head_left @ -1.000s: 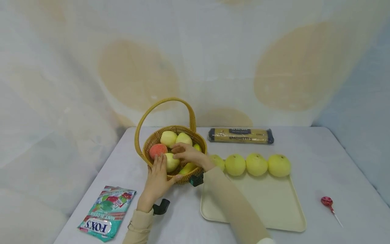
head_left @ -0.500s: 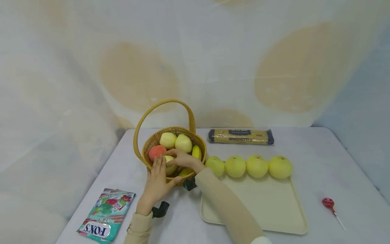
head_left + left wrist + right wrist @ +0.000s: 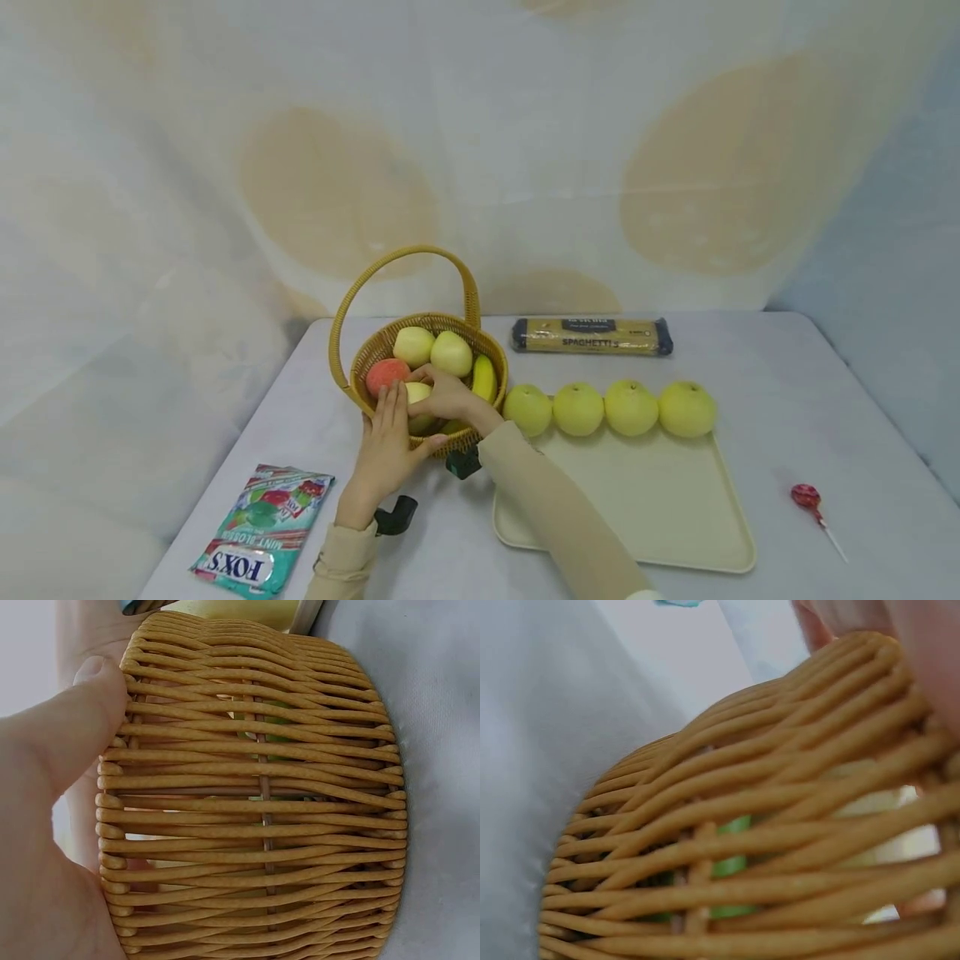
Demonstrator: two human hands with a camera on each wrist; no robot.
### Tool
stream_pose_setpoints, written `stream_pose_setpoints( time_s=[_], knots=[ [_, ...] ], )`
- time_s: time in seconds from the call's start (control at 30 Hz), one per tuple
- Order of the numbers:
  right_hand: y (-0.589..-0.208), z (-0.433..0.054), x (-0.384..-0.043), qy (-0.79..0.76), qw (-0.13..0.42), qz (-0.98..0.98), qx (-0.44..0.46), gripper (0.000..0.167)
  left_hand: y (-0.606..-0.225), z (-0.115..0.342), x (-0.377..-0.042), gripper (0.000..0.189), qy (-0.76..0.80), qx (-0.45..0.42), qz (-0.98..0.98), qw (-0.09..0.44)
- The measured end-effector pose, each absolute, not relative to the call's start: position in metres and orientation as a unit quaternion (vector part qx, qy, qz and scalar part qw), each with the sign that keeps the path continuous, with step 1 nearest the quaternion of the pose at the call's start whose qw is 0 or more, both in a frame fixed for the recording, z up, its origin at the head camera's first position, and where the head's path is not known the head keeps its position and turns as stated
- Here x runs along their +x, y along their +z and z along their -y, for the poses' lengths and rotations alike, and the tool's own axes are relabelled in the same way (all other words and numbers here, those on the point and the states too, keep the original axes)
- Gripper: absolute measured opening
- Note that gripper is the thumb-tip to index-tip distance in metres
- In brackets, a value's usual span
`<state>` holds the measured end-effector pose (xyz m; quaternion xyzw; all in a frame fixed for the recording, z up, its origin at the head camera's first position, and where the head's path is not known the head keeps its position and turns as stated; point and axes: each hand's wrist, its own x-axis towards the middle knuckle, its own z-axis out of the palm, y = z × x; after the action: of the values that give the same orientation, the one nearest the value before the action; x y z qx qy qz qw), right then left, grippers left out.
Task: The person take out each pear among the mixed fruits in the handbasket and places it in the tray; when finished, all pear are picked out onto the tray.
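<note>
A wicker basket with a tall handle stands at the table's back left. Inside lie a red peach, a banana and several yellow-green apples. My right hand reaches over the near right rim, thumb and fingers round the front apple, which it partly covers. My left hand rests across the basket's near left rim, its fingers straight beside the peach and that apple. In the left wrist view, the left thumb touches the rim. The right wrist view shows mostly the woven wall.
Right of the basket, several yellow-green apples stand in a row along the back of a cream tray. A spaghetti pack lies behind them. A Fox's sweets bag lies front left, a red lollipop far right.
My right hand has come down and left from above the basket's middle onto the front apple, its fingers closing round it. The left hand has stayed on the rim.
</note>
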<state>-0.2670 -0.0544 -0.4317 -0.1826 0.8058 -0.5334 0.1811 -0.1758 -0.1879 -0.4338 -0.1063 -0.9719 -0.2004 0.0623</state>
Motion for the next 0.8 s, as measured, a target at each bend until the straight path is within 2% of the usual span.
stream_pose_setpoints(
  time_s=[0.3, 0.6, 0.8],
  knots=[
    [-0.432, 0.041, -0.273, -0.579, 0.126, -0.792, -0.149, 0.054, -0.435, 0.181, -0.178, 0.104, -0.196, -0.111, 0.972, 0.063],
    [-0.417, 0.013, -0.276, -0.719, 0.185, -0.661, -0.112, 0.060, -0.434, 0.180, -0.178, 0.104, -0.194, -0.111, 0.973, 0.058],
    [-0.403, -0.015, -0.277, -0.762, 0.186, -0.611, -0.109, 0.058, -0.431, 0.185, -0.177, 0.105, -0.192, -0.096, 0.976, 0.045]
  ],
)
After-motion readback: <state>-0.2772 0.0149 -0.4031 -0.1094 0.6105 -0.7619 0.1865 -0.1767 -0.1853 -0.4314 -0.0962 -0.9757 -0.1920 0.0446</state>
